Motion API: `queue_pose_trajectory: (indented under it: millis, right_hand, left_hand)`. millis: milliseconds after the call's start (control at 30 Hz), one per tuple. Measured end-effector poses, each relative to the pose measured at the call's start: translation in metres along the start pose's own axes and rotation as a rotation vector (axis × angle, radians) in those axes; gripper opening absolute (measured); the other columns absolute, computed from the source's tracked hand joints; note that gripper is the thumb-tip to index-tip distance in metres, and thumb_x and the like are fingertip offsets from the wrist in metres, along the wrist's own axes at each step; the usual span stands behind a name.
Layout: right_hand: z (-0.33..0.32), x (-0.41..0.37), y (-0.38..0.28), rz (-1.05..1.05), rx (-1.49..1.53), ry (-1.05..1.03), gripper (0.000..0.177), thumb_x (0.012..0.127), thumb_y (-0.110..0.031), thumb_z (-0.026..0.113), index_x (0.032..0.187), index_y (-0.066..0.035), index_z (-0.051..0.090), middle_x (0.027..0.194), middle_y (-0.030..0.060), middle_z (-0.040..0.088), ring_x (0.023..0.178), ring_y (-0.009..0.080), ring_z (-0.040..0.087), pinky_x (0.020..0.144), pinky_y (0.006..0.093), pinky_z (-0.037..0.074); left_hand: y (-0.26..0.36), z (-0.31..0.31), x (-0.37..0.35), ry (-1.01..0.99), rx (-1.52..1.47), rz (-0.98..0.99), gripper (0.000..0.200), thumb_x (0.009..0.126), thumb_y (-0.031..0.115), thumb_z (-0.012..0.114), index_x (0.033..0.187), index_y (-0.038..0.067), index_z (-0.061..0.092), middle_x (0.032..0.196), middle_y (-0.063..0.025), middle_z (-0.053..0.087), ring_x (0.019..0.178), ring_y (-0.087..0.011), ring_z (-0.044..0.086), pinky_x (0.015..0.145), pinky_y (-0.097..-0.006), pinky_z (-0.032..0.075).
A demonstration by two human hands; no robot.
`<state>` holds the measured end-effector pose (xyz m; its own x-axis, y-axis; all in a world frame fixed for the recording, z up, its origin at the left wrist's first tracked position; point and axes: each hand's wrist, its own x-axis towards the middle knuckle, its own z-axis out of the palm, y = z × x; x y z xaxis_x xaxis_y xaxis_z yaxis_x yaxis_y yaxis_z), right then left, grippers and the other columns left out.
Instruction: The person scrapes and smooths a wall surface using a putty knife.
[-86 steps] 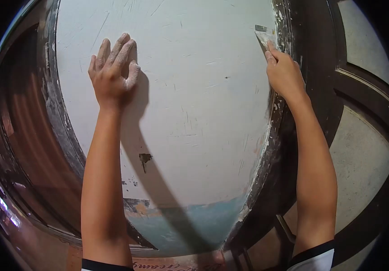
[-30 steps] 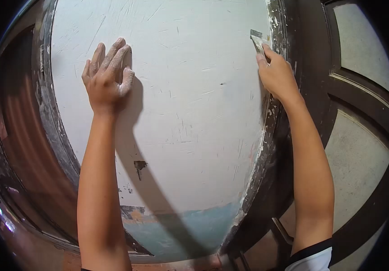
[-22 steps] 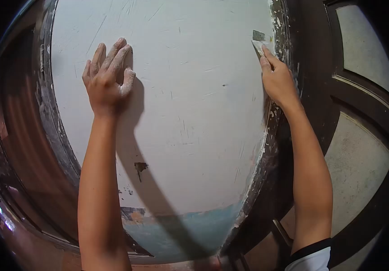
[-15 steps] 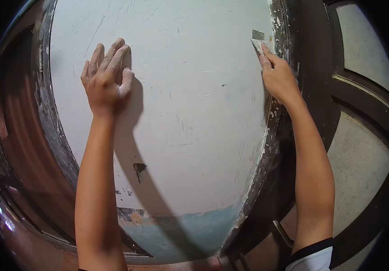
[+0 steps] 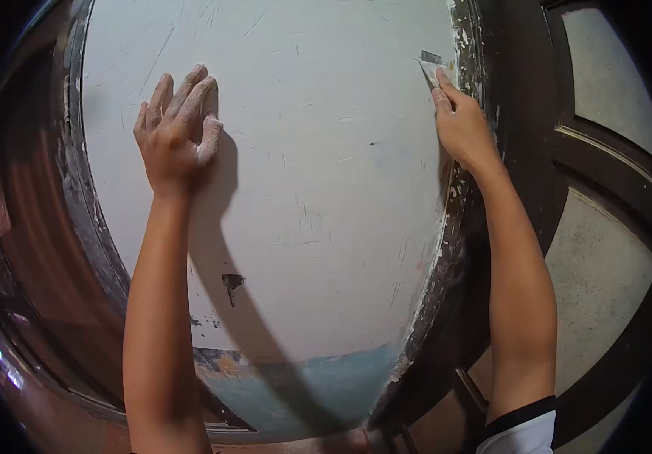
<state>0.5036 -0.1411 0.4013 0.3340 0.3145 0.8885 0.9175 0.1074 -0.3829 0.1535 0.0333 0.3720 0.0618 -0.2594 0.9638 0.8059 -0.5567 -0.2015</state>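
My left hand rests on the upper left of a white wall panel, fingers stretched out and coated in pale dust. At the panel's upper right edge, my right hand grips a putty knife. Its thumb and fingers press around the tool, hiding most of the handle. The blade is at the panel surface, close to the chipped dark frame. Scratches run across the white surface, and a dark bare patch shows lower left.
A blue-green band crosses the bottom of the panel. To the right is a dark wooden door or shutter with pale inset panels. Another worn dark frame borders the left side, with brown folds of material beyond it.
The putty knife's blade has tilted slightly at the panel's right edge, with my right hand still around it. My left hand stays in the same spot.
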Motion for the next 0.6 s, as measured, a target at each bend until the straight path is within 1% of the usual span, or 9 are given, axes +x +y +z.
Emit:
queue_pose_trajectory:
  millis: [67, 133, 167, 233, 333, 433, 533, 600]
  right_hand:
    - [0.001, 0.010, 0.001, 0.022, 0.003, 0.010, 0.051, 0.108, -0.034, 0.048, 0.156, -0.019, 0.047, 0.145, 0.0206, 0.061, 0.135, 0.0399, 0.056, 0.114, 0.0433, 0.042]
    - [-0.004, 0.006, -0.017, 0.147, 0.042, -0.042, 0.051, 0.108, -0.035, 0.048, 0.156, -0.018, 0.047, 0.146, 0.0202, 0.060, 0.135, 0.0396, 0.056, 0.114, 0.0430, 0.042]
    - [-0.002, 0.004, -0.013, 0.151, 0.040, -0.044, 0.051, 0.108, -0.035, 0.048, 0.156, -0.018, 0.047, 0.146, 0.0202, 0.060, 0.135, 0.0396, 0.056, 0.114, 0.0430, 0.042]
    - [0.001, 0.003, -0.002, 0.024, -0.034, 0.008, 0.052, 0.108, -0.035, 0.048, 0.157, -0.019, 0.046, 0.147, 0.0205, 0.059, 0.135, 0.0396, 0.057, 0.113, 0.0427, 0.043]
    - [0.003, 0.009, -0.001, 0.015, 0.016, 0.005, 0.052, 0.108, -0.035, 0.048, 0.157, -0.018, 0.046, 0.148, 0.0202, 0.058, 0.136, 0.0398, 0.055, 0.114, 0.0432, 0.042]
    - [-0.001, 0.009, -0.013, 0.032, 0.038, 0.019, 0.052, 0.108, -0.036, 0.048, 0.157, -0.018, 0.046, 0.149, 0.0196, 0.058, 0.137, 0.0400, 0.055, 0.114, 0.0438, 0.041]
    - [0.001, 0.007, -0.004, 0.054, -0.023, -0.013, 0.052, 0.108, -0.034, 0.048, 0.157, -0.018, 0.046, 0.150, 0.0192, 0.057, 0.138, 0.0394, 0.054, 0.114, 0.0435, 0.041]
    - [0.001, 0.007, -0.006, 0.026, -0.029, -0.002, 0.051, 0.108, -0.034, 0.049, 0.157, -0.017, 0.047, 0.147, 0.0206, 0.060, 0.135, 0.0395, 0.057, 0.113, 0.0433, 0.043]
  left_hand:
    - [0.004, -0.004, 0.002, -0.006, 0.009, -0.007, 0.056, 0.083, 0.014, 0.061, 0.138, 0.023, 0.068, 0.150, 0.0076, 0.060, 0.148, -0.0287, 0.043, 0.123, -0.0488, 0.028]
    - [-0.003, 0.003, 0.002, 0.005, -0.056, -0.011, 0.053, 0.083, 0.022, 0.065, 0.136, 0.029, 0.068, 0.150, 0.0120, 0.060, 0.148, -0.0264, 0.044, 0.124, -0.0542, 0.026]
    - [-0.005, 0.005, -0.001, 0.001, -0.058, -0.011, 0.053, 0.083, 0.022, 0.065, 0.136, 0.029, 0.068, 0.150, 0.0120, 0.060, 0.148, -0.0264, 0.044, 0.124, -0.0542, 0.026]
    - [-0.005, 0.004, -0.001, 0.012, -0.061, -0.014, 0.053, 0.083, 0.022, 0.065, 0.136, 0.030, 0.068, 0.150, 0.0122, 0.060, 0.148, -0.0261, 0.044, 0.124, -0.0538, 0.026]
    - [-0.004, 0.005, -0.001, 0.020, -0.016, -0.019, 0.053, 0.083, 0.022, 0.065, 0.136, 0.030, 0.069, 0.150, 0.0125, 0.060, 0.148, -0.0262, 0.044, 0.124, -0.0540, 0.026]
    - [-0.001, 0.001, 0.000, 0.015, -0.028, -0.023, 0.053, 0.083, 0.023, 0.066, 0.135, 0.030, 0.069, 0.149, 0.0130, 0.061, 0.148, -0.0261, 0.044, 0.123, -0.0547, 0.027]
    - [-0.006, 0.005, -0.001, 0.021, -0.047, -0.011, 0.053, 0.083, 0.022, 0.066, 0.136, 0.029, 0.069, 0.149, 0.0129, 0.061, 0.148, -0.0263, 0.044, 0.123, -0.0546, 0.027]
    - [-0.005, 0.005, -0.002, 0.027, -0.032, -0.004, 0.054, 0.083, 0.022, 0.066, 0.136, 0.029, 0.068, 0.149, 0.0128, 0.060, 0.148, -0.0263, 0.044, 0.123, -0.0542, 0.027]
